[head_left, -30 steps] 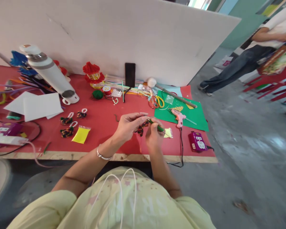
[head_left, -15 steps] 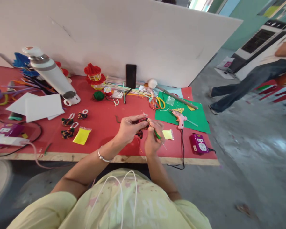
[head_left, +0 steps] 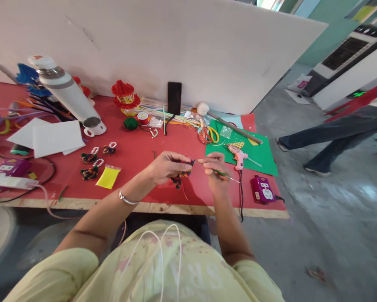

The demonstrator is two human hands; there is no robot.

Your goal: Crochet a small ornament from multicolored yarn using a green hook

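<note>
In the head view my left hand (head_left: 166, 167) pinches a small dark multicoloured yarn piece (head_left: 176, 182) above the red table. A thin loose strand hangs from the piece. To its right, apart from it, my right hand (head_left: 218, 178) closes around a slim tool with a green grip and a metal shaft, which looks like a crochet hook (head_left: 220, 173). The shaft sticks out to the lower right. Whether thread runs between the hands is too fine to tell. Several similar yarn pieces with white bead loops (head_left: 89, 173) lie to the left.
A yellow packet (head_left: 108, 176), a mug (head_left: 94, 126) and a leaning flask (head_left: 65, 94) are on the left. Scissors (head_left: 213, 135), a stick (head_left: 235, 128) and a pink glue gun (head_left: 239, 157) lie right, near a purple socket box (head_left: 263, 188). A person's legs (head_left: 330, 134) show beyond the table.
My right hand has moved right, away from the yarn piece, with the crochet hook still in it. My left hand has shifted slightly left. The other person's legs have moved.
</note>
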